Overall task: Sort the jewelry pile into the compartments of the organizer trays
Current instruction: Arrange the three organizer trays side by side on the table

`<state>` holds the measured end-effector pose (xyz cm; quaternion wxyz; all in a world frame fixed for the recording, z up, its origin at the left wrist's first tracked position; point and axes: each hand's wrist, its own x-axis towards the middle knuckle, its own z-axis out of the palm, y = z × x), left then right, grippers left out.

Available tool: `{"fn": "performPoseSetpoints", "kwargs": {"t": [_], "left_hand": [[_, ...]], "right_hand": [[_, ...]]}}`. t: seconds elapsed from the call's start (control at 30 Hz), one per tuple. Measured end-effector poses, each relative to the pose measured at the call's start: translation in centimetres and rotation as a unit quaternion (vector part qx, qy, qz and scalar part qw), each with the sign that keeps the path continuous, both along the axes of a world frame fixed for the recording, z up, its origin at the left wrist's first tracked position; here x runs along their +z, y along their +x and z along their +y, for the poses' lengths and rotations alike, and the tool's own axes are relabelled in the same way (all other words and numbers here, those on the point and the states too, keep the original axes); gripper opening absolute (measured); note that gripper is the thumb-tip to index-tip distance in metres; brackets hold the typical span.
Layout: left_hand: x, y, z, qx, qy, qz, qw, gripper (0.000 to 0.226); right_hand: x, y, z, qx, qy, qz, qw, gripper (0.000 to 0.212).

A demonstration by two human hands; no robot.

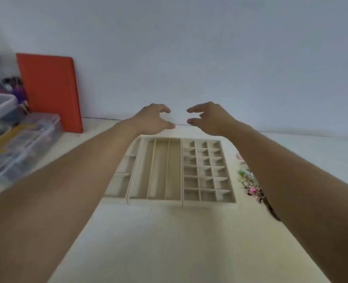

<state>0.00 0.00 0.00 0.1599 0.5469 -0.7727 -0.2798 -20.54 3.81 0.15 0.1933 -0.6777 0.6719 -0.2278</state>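
Three beige organizer trays lie side by side on the table: a left tray point(121, 181) partly under my left forearm, a middle tray point(158, 198) with long slots, and a right tray point(207, 200) with several small square cells. All compartments I can see hold nothing. A jewelry pile point(248, 180) with pink and green pieces lies right of the trays, partly hidden by my right forearm. My left hand point(152, 119) and my right hand point(207, 117) hover beyond the trays' far edge, fingers loosely curled toward each other, holding nothing.
An orange folder point(50, 90) leans on the wall at the back left. Clear plastic boxes point(23, 144) filled with small items are stacked at the left edge. The pale wall stands just behind the trays. Bare tabletop point(169, 242) lies in front of the trays.
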Motion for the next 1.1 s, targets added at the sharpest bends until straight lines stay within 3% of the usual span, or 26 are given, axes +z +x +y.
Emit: {"fn": "performPoseSetpoints", "kwargs": {"t": [0.23, 0.4, 0.6, 0.87, 1.1], "left_hand": [[-6.2, 4.4, 4.3, 0.077, -0.022, -0.058, 0.995, 0.055], [-9.7, 5.2, 7.2, 0.105, 0.010, -0.026, 0.994, 0.065], [-10.7, 3.3, 7.2, 0.112, 0.005, -0.033, 0.993, 0.086], [-10.2, 2.1, 6.4, 0.106, 0.034, -0.116, 0.987, 0.090], [-9.0, 4.8, 3.9, 0.058, -0.009, -0.100, 0.993, 0.052]], "right_hand": [[-6.1, -0.1, 7.2, -0.061, 0.003, 0.014, 0.998, 0.038], [-10.1, -1.2, 11.7, -0.105, -0.013, -0.030, 0.994, 0.043], [-11.7, -1.2, 12.8, -0.088, -0.056, -0.085, 0.991, 0.044], [-12.6, -1.4, 11.8, -0.075, -0.048, -0.049, 0.995, 0.042], [-13.0, -2.1, 11.8, -0.069, -0.071, -0.034, 0.994, 0.042]]}}
